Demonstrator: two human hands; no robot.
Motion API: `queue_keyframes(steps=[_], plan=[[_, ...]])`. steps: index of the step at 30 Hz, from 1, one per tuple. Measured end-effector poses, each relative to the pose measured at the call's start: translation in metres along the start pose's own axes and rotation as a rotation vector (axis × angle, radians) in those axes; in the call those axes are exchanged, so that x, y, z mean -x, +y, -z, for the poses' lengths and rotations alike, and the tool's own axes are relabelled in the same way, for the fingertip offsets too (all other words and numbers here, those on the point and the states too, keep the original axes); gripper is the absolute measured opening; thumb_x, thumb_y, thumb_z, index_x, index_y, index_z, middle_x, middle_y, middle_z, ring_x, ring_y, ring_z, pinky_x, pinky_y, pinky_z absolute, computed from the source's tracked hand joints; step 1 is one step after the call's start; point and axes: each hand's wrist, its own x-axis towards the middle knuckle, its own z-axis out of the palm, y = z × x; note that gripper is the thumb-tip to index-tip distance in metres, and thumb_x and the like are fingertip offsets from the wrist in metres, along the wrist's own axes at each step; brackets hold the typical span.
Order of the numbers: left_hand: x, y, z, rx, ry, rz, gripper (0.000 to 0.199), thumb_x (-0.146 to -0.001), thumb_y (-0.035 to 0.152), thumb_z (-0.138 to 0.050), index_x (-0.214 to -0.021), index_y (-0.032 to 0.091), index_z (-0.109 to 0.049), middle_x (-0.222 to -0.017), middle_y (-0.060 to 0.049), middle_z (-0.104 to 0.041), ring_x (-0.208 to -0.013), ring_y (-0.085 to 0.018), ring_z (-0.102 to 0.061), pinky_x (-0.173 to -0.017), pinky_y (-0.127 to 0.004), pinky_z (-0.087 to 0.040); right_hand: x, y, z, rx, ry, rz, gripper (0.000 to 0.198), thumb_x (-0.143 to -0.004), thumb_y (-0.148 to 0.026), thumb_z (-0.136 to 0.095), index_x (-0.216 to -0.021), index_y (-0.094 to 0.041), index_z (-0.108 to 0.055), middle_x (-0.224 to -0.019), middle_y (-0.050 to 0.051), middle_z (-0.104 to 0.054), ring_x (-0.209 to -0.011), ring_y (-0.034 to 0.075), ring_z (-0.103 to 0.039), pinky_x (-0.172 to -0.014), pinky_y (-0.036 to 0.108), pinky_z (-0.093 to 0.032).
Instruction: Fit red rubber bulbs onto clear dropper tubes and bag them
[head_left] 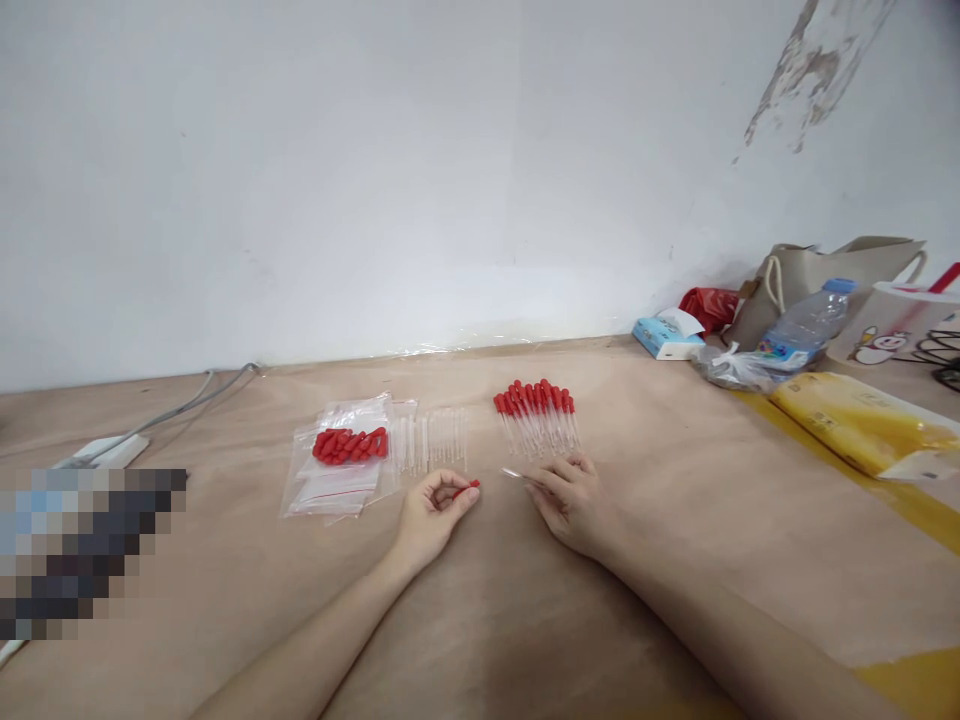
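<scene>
Between thumb and fingers, my left hand (pixel 435 512) pinches a red rubber dropper bulb (pixel 472 485). A little to its right, my right hand (pixel 571 500) is closed on a thin clear dropper tube (pixel 511 473), whose free end points left toward the bulb. The two pieces are apart. Beyond my left hand, loose red bulbs (pixel 349 446) lie in a pile on clear zip bags (pixel 330 492), with a row of clear tubes (pixel 442 438) beside them. Behind my right hand, several droppers with red bulbs fitted (pixel 536 412) lie side by side, bulbs toward the wall.
The brown-covered table (pixel 247 590) meets a white wall (pixel 375 180). At the right are a tissue pack (pixel 664 340), a plastic bottle (pixel 814 322), a beige bag (pixel 757 318), a cup (pixel 892 325) and a yellow packet (pixel 855 420). A grey cable (pixel 187 404) runs at the left.
</scene>
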Motion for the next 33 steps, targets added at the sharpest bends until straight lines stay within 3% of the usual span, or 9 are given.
queue_keyframes(steps=[3, 11, 16, 22, 33], plan=[[0.001, -0.005, -0.003, 0.034, -0.004, -0.056, 0.019, -0.072, 0.028, -0.061, -0.077, 0.018, -0.045, -0.077, -0.001, -0.061, -0.077, -0.014, -0.061, -0.072, -0.029, -0.049, 0.0, -0.003, -0.002, 0.006, -0.018, 0.012, 0.02, -0.084, -0.02, -0.045, -0.095, -0.022, -0.061, -0.078, 0.004, -0.063, -0.068, 0.012, -0.054, -0.072, 0.03, -0.031], [0.003, -0.013, -0.001, 0.037, -0.075, -0.092, 0.019, -0.077, 0.025, -0.057, -0.092, 0.019, -0.047, -0.09, -0.003, -0.058, -0.089, -0.015, -0.06, -0.082, -0.033, -0.047, -0.002, -0.008, -0.007, -0.018, -0.085, 0.085, 0.02, -0.085, -0.019, -0.044, -0.093, -0.021, -0.062, -0.076, 0.003, -0.063, -0.067, 0.012, -0.054, -0.074, 0.031, -0.029], [0.003, -0.009, 0.002, -0.192, -0.095, -0.173, 0.018, -0.079, 0.027, -0.055, -0.094, 0.018, -0.06, -0.104, -0.007, -0.058, -0.098, -0.018, -0.055, -0.087, -0.034, -0.044, -0.001, -0.007, -0.008, -0.064, -0.111, 0.103, 0.021, -0.086, -0.02, -0.043, -0.096, -0.021, -0.062, -0.076, 0.003, -0.063, -0.068, 0.011, -0.054, -0.075, 0.031, -0.029], [0.005, -0.002, 0.003, -0.294, -0.152, -0.214, 0.017, -0.082, 0.029, -0.051, -0.086, 0.018, -0.064, -0.083, -0.004, -0.062, -0.078, -0.015, -0.057, -0.071, -0.028, -0.045, -0.003, -0.006, -0.006, -0.119, -0.124, 0.147, 0.023, -0.085, -0.019, -0.045, -0.101, -0.023, -0.061, -0.077, 0.002, -0.064, -0.066, 0.011, -0.054, -0.072, 0.031, -0.027], [0.012, 0.009, 0.001, -0.483, -0.25, -0.225, 0.019, -0.083, 0.028, -0.048, -0.083, 0.017, -0.063, -0.074, -0.003, -0.056, -0.067, -0.012, -0.052, -0.061, -0.023, -0.041, -0.001, -0.009, -0.007, -0.035, -0.164, 0.19, 0.021, -0.083, -0.017, -0.044, -0.088, -0.021, -0.063, -0.068, 0.0, -0.059, -0.057, 0.01, -0.044, -0.066, 0.03, -0.021]])
